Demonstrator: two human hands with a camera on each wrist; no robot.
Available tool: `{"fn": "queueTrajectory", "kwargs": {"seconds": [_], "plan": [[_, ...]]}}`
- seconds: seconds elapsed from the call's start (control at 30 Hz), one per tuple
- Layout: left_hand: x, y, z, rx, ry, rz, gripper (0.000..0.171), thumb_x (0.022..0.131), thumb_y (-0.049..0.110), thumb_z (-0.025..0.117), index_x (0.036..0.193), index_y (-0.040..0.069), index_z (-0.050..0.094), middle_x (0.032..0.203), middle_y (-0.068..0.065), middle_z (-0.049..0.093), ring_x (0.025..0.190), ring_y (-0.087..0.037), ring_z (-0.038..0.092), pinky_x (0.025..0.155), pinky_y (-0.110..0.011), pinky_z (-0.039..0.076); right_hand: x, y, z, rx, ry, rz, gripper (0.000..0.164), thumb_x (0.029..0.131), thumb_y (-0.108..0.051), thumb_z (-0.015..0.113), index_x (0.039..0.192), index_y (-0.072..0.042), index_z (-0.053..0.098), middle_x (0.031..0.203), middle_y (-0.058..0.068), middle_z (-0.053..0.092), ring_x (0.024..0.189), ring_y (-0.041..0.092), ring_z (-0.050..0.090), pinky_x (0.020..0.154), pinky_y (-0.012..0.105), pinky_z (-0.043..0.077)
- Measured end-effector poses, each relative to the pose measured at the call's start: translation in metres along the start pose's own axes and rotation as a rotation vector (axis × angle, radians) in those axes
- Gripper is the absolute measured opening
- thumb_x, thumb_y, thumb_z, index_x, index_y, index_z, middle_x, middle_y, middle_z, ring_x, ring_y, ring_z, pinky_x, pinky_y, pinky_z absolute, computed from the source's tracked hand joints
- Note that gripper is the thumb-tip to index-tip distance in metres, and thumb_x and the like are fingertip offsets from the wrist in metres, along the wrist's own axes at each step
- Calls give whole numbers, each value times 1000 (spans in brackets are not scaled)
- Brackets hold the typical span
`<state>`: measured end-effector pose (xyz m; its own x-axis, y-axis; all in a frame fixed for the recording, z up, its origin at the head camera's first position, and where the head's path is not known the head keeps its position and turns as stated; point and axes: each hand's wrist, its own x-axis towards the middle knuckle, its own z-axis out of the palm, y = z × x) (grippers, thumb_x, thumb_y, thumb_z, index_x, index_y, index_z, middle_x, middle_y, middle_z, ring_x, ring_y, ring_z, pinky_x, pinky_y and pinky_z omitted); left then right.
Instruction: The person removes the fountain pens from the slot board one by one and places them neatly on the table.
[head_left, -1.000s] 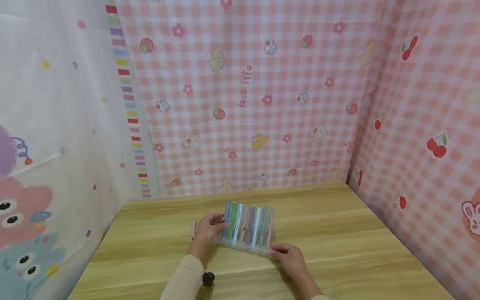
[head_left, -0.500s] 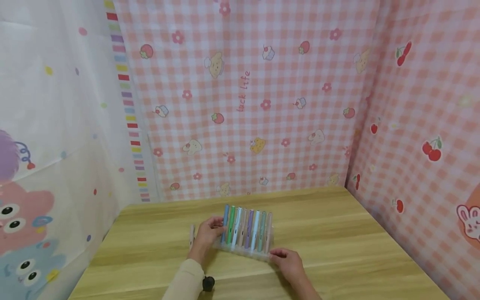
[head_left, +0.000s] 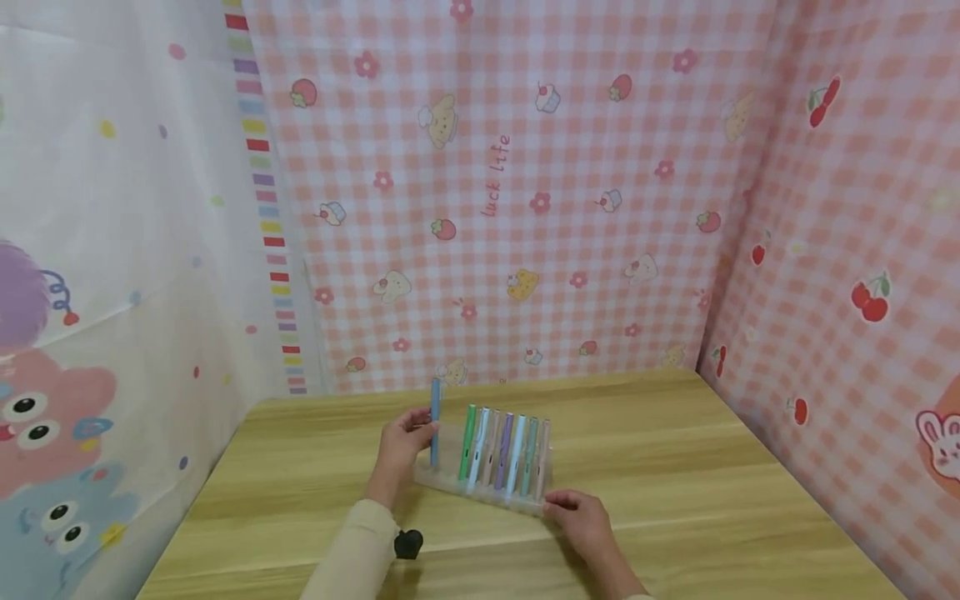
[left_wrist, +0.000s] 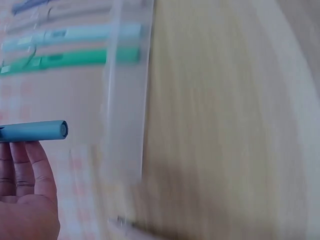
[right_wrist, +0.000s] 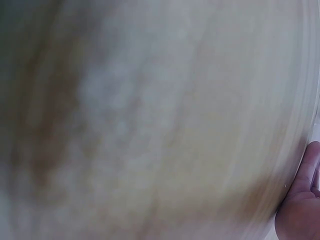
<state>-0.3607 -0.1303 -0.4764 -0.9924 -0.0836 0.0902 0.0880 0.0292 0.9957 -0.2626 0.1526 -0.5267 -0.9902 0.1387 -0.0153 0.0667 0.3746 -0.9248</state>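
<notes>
My left hand [head_left: 399, 450] pinches a blue pen [head_left: 435, 421] upright at the left end of a clear plastic pen stand [head_left: 450, 482]. In the left wrist view the blue pen [left_wrist: 37, 131] is apart from the stand's front ledge [left_wrist: 125, 125], its round end showing. Several pens lean side by side in the stand: a green pen [head_left: 468, 442] is leftmost, then light blue, greyish-pink, a purple pen [head_left: 505, 450] and others. Thumb and fingers of my right hand [head_left: 583, 521] grip the stand's right front corner; the right wrist view shows only part of that hand [right_wrist: 300, 205].
The stand is on a wood-grain table [head_left: 675, 467]. A blurred pale pen-like thing [left_wrist: 132, 230] lies at the bottom of the left wrist view. A small black round object [head_left: 408, 544] sits by my left sleeve. Pink checked cloth [head_left: 600, 250] hangs behind the table.
My left hand has drawn the blue pen up and left, out of the row beside the green pen. The right hand keeps its hold on the stand's corner.
</notes>
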Motion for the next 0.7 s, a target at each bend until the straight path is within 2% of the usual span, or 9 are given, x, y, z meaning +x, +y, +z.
{"fn": "queueTrajectory", "kwargs": {"seconds": [0.23, 0.43, 0.7], "plan": [[6, 8, -33, 33, 65, -60, 33, 95, 5, 66, 127, -3, 61, 109, -11, 61, 92, -15, 62, 84, -35, 55, 3, 1, -1, -11, 3, 9, 14, 88, -9, 73, 100, -2, 74, 96, 7, 71, 91, 22, 61, 77, 35, 50], [1, 12, -58, 61, 105, -88, 36, 95, 8, 67, 128, -3, 60, 113, -11, 61, 94, -15, 61, 85, -36, 54, 5, 1, -1, -3, -6, -1, 14, 89, -8, 72, 100, -1, 74, 97, 7, 71, 94, 23, 62, 80, 38, 51], [-9, 1, -79, 93, 176, -141, 34, 94, 4, 66, 126, -5, 61, 104, -10, 63, 87, -15, 61, 72, -26, 54, 2, 1, -1, 14, -12, 10, 15, 88, -8, 72, 100, 1, 73, 96, 8, 71, 92, 23, 61, 79, 37, 51]]}}
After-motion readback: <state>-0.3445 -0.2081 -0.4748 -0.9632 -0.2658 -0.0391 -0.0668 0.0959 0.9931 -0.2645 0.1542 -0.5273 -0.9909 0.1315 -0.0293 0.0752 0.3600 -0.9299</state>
